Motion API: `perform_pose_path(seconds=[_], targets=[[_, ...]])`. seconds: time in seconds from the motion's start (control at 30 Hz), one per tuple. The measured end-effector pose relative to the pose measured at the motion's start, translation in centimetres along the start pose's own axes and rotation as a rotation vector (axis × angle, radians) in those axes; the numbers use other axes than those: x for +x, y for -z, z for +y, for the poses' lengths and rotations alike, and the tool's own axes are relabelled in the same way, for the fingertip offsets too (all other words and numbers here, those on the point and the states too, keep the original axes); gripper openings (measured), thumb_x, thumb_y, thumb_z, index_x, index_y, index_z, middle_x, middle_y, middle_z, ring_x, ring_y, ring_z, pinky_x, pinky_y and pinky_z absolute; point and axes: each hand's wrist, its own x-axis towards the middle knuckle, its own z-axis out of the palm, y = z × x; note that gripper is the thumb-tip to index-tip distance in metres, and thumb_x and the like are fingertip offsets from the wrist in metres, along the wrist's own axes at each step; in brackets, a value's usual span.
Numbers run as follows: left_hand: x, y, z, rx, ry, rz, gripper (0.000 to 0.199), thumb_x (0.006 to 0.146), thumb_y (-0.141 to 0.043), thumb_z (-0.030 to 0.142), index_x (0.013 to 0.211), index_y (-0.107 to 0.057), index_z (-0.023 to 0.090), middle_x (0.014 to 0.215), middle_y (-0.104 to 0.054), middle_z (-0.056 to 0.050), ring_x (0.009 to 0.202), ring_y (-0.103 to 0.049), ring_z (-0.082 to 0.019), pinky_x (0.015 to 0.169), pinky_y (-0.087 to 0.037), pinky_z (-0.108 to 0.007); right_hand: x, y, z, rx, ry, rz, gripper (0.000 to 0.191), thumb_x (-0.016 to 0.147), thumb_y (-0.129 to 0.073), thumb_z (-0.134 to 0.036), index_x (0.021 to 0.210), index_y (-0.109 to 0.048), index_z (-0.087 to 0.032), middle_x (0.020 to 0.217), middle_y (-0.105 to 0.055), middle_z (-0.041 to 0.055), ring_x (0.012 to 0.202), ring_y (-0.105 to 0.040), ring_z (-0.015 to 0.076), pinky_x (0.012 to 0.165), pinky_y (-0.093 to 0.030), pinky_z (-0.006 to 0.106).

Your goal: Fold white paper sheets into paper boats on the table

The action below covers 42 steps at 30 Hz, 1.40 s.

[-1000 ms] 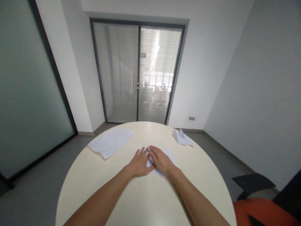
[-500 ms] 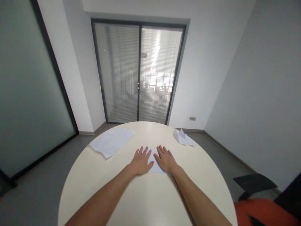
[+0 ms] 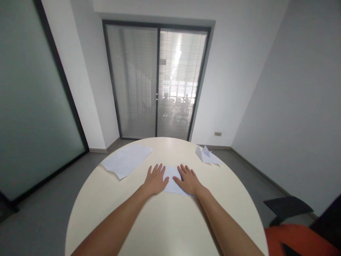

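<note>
A white sheet of paper [image 3: 173, 181] lies flat on the round cream table [image 3: 165, 227], between and partly under my hands. My left hand [image 3: 156, 180] rests palm down on its left side, fingers spread. On its right side lies my right hand [image 3: 188, 180], also palm down with the fingers apart. Larger white paper [image 3: 128, 159] lies near the table's far left edge. Folded white paper pieces [image 3: 206, 155], with pointed parts standing up, are near the far right edge.
A red chair [image 3: 298, 240] with a black armrest [image 3: 289, 209] stands at the table's right. Beyond the table are a glass door with blinds [image 3: 133, 85] and white walls. A frosted glass panel [image 3: 32, 106] is on the left.
My left hand has slid to the left, and more of the middle sheet shows between my hands. The sheet has shifted slightly left. My right hand has barely moved.
</note>
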Motion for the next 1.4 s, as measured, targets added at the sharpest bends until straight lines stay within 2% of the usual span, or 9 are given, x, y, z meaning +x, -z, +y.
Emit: perform_pose_path(seconds=[0.17, 0.33, 0.47, 0.7, 0.8, 0.9, 1.03, 1.27, 1.4], targets=[[0.3, 0.5, -0.2, -0.006, -0.055, 0.171, 0.053, 0.092, -0.039, 0.028, 0.144, -0.045, 0.015, 0.153, -0.043, -0.011, 0.146, -0.029, -0.027, 0.122, -0.013, -0.051, -0.4, 0.5, -0.4, 0.016, 0.099, 0.057, 0.075, 0.094, -0.034, -0.063, 0.153, -0.034, -0.016, 0.163, -0.020, 0.0100, 0.151, -0.010, 0.0322, 0.119, -0.007, 0.054], [0.4, 0.2, -0.4, -0.103, -0.197, 0.084, 0.053, 0.096, -0.038, 0.035, 0.146, -0.043, 0.017, 0.153, -0.043, -0.009, 0.142, -0.036, -0.024, 0.118, -0.026, -0.045, -0.6, 0.8, -1.0, 0.099, 0.303, 0.011, 0.065, 0.097, -0.033, -0.056, 0.152, -0.037, -0.020, 0.161, -0.028, 0.0078, 0.149, -0.018, 0.0288, 0.120, -0.015, 0.051], [0.5, 0.3, -0.4, -0.058, -0.135, 0.133, 0.048, 0.096, -0.041, 0.037, 0.137, -0.053, 0.017, 0.148, -0.049, -0.010, 0.138, -0.041, -0.029, 0.115, -0.030, -0.048, -0.6, 0.8, -0.9, 0.094, 0.276, -0.044, 0.072, 0.096, -0.035, -0.061, 0.155, -0.030, -0.020, 0.162, -0.023, 0.0092, 0.150, -0.016, 0.0309, 0.120, -0.012, 0.053], [0.3, 1.3, 0.2, -0.152, -0.208, 0.178, 0.039, 0.099, -0.034, 0.028, 0.129, -0.059, 0.021, 0.129, -0.065, -0.007, 0.119, -0.058, -0.021, 0.107, -0.041, -0.035, -0.1, 0.2, -0.8, 0.055, 0.067, -0.005, 0.076, 0.097, -0.034, -0.060, 0.156, -0.024, -0.013, 0.163, -0.018, 0.0124, 0.151, -0.010, 0.0322, 0.119, -0.007, 0.056], [0.2, 0.8, 0.4, -0.158, -0.216, 0.149, 0.044, 0.100, -0.036, 0.037, 0.136, -0.054, 0.019, 0.138, -0.059, -0.008, 0.128, -0.053, -0.023, 0.110, -0.039, -0.036, 0.0, 0.1, -0.8, 0.071, 0.080, 0.032, 0.071, 0.098, -0.035, -0.054, 0.154, -0.029, -0.011, 0.162, -0.022, 0.0150, 0.150, -0.013, 0.0314, 0.120, -0.010, 0.054], [0.4, 0.4, 0.3, -0.124, -0.203, 0.128, 0.047, 0.098, -0.039, 0.039, 0.137, -0.054, 0.016, 0.145, -0.053, -0.010, 0.134, -0.047, -0.023, 0.115, -0.033, -0.038, -0.1, 0.4, -0.7, 0.097, 0.219, 0.019, 0.064, 0.099, -0.035, -0.050, 0.153, -0.034, -0.015, 0.161, -0.026, 0.0126, 0.150, -0.017, 0.0289, 0.120, -0.015, 0.051], [0.7, 0.3, -0.4, -0.090, -0.126, 0.100, 0.045, 0.099, -0.037, 0.037, 0.139, -0.051, 0.020, 0.149, -0.049, -0.009, 0.138, -0.042, -0.024, 0.116, -0.031, -0.045, -0.4, 0.6, -0.2, 0.099, 0.320, -0.024, 0.069, 0.097, -0.037, -0.058, 0.153, -0.034, -0.019, 0.162, -0.024, 0.0115, 0.150, -0.018, 0.0298, 0.120, -0.016, 0.049], [0.8, 0.3, -1.5, -0.059, -0.020, 0.088, 0.045, 0.099, -0.032, 0.031, 0.140, -0.048, 0.022, 0.153, -0.043, -0.009, 0.141, -0.038, -0.027, 0.114, -0.029, -0.053, -0.3, 0.9, 1.0, 0.093, 0.267, -0.055, 0.077, 0.094, -0.040, -0.063, 0.155, -0.031, -0.018, 0.162, -0.023, 0.0125, 0.150, -0.016, 0.0307, 0.120, -0.015, 0.049], [0.6, 0.9, -1.1, -0.026, -0.017, 0.167, 0.037, 0.096, -0.039, 0.031, 0.125, -0.061, 0.021, 0.138, -0.058, -0.012, 0.130, -0.049, -0.028, 0.114, -0.028, -0.052, -0.3, 1.2, 1.5, 0.091, 0.210, -0.044, 0.066, 0.096, -0.039, -0.051, 0.153, -0.034, -0.019, 0.161, -0.025, 0.0115, 0.150, -0.019, 0.0295, 0.119, -0.015, 0.052]])
